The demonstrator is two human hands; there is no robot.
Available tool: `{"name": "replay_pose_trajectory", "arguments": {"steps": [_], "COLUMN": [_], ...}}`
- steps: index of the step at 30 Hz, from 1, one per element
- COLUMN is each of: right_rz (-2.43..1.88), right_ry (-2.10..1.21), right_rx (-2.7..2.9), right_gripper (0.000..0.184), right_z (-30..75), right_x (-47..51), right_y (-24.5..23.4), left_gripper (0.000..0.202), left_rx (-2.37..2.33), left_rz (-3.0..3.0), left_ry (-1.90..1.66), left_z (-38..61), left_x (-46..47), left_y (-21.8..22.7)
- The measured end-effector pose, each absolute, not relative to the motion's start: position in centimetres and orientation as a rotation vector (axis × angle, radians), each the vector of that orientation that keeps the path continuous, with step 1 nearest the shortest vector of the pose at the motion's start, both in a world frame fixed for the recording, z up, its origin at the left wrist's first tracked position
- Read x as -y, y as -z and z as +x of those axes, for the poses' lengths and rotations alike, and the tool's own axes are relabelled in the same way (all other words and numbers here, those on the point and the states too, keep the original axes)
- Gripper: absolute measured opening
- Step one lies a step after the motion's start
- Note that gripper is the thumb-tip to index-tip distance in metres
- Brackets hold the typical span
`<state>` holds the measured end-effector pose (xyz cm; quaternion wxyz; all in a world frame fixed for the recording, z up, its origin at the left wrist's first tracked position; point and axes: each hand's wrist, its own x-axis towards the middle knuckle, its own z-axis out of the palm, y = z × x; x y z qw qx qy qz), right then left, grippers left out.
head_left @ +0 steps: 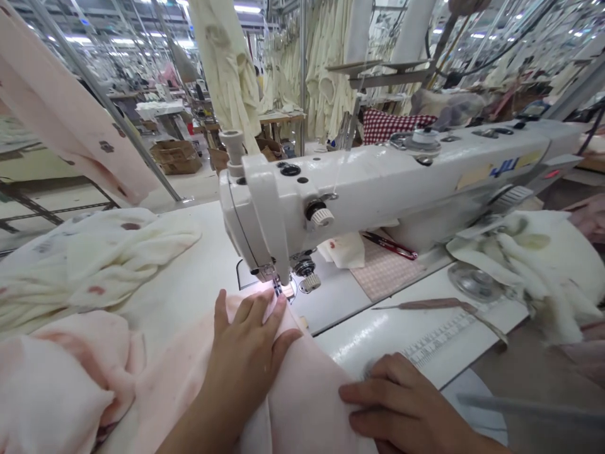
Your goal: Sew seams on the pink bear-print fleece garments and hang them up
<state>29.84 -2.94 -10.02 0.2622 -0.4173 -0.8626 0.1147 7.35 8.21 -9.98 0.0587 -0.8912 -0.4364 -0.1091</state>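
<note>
A piece of pale pink fabric (307,391) lies on the machine bed, its far end under the needle area of a white sewing machine (350,189). My left hand (250,347) presses flat on the cloth with fingers spread, their tips close to the lit presser foot (278,287). At the cloth's right edge, my right hand (406,400) has its fingers bent over the fabric and holds that edge; the thumb is mostly hidden. More pink fabric (70,378) is bunched to the left of my left arm.
Cream printed cloth (99,258) is heaped at the table's left. Red-handled thread snips (390,244) lie behind the machine bed's front edge, near a pink checked patch (385,271). A thin pointed tool (425,304) and a printed ruler scale (442,340) are at right, beside cream fabric (543,271).
</note>
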Motion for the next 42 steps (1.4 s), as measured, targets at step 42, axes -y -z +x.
{"name": "replay_pose_trajectory", "arguments": {"steps": [42], "right_rz": [-0.669], "right_ry": [-0.106], "right_rx": [2.782], "right_gripper": [0.023], "right_z": [29.5], "right_x": [-2.8], "right_y": [9.6], "left_gripper": [0.049], "left_rx": [1.121], "left_rz": [-2.989], "left_ry": [0.229], "left_z": [3.4], "left_x": [-7.5], "left_y": [10.5]}}
